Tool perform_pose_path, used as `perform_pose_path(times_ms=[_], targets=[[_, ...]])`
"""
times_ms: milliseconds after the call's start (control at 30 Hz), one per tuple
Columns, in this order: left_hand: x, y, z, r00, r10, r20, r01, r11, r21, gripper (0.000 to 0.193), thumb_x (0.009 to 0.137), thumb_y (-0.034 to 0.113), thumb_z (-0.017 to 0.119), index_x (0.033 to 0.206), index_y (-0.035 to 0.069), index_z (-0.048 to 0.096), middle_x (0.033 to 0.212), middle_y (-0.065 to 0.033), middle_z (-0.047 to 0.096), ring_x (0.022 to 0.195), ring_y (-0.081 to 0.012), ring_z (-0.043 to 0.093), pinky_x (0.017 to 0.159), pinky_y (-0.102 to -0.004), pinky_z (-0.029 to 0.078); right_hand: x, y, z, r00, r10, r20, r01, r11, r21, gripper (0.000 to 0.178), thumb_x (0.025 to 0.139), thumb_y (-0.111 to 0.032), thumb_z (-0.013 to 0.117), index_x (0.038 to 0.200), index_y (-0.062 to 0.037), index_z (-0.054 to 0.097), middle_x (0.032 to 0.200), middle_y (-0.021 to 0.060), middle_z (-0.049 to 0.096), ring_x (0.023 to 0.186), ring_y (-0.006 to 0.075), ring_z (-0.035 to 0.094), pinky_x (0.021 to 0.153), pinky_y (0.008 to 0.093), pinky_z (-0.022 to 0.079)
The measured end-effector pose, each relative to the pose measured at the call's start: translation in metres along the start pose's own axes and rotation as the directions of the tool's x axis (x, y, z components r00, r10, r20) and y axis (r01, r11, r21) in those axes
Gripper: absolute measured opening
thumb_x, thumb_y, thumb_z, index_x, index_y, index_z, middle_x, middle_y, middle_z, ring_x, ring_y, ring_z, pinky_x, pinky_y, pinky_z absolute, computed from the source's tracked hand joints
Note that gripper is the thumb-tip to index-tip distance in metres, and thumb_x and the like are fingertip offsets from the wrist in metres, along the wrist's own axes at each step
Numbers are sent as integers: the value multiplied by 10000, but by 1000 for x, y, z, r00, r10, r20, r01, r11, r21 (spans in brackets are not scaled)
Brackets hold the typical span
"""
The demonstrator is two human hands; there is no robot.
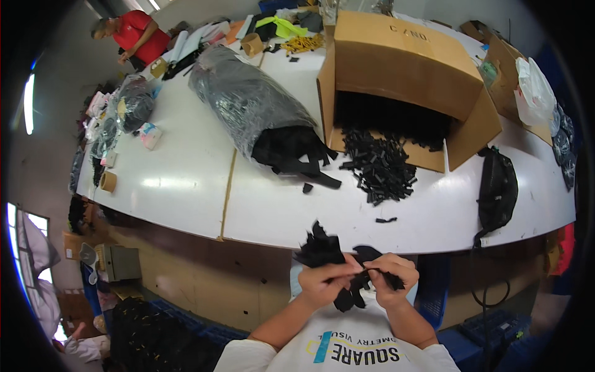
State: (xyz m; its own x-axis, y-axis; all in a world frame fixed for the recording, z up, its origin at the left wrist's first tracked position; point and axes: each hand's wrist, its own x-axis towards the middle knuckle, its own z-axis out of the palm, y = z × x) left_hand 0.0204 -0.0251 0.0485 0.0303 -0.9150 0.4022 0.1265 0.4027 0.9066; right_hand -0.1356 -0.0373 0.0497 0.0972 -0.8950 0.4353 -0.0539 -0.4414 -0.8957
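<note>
Pinching black fabric in the grip of left hand and right hand, both equally near; holding fingertips close together, pointing the ragged end to eleven o'clock off the left hand. Facing the tabletop edge at twelve as nearest obstruction; beyond, finding a small strip toward one, a black pile at twelve, a black pouch at two, a plastic bag at eleven, a cardboard box past twelve.

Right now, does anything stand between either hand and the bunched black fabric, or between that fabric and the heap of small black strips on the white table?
Nothing visible separates the left hand or right hand from the bunched black fabric; both hold it. Toward the heap, one loose black strip lies on the white table.
</note>
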Motion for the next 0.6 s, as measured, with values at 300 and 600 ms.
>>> perform_pose_path(times_ms=[300,600], targets=[[6,-4,6,997,51,54,-48,997,-56,237,674,-189,555,825,-44,665,795,-194,627,556,-132,585,440,-198,476,4,-11,-9,968,-247,49,252,949,-190,159,700,-25,664,851,-31,613,692,83,633,478,174,557,433,257,420],[2,-3,1,990,-8,141,4,999,33,247,684,-112,679,897,12,687,808,-93,649,725,-178,616,684,-259,496,5,-21,-16,950,-264,170,307,893,-328,212,628,-38,685,829,-14,623,643,75,590,466,180,540,407,261,406]])
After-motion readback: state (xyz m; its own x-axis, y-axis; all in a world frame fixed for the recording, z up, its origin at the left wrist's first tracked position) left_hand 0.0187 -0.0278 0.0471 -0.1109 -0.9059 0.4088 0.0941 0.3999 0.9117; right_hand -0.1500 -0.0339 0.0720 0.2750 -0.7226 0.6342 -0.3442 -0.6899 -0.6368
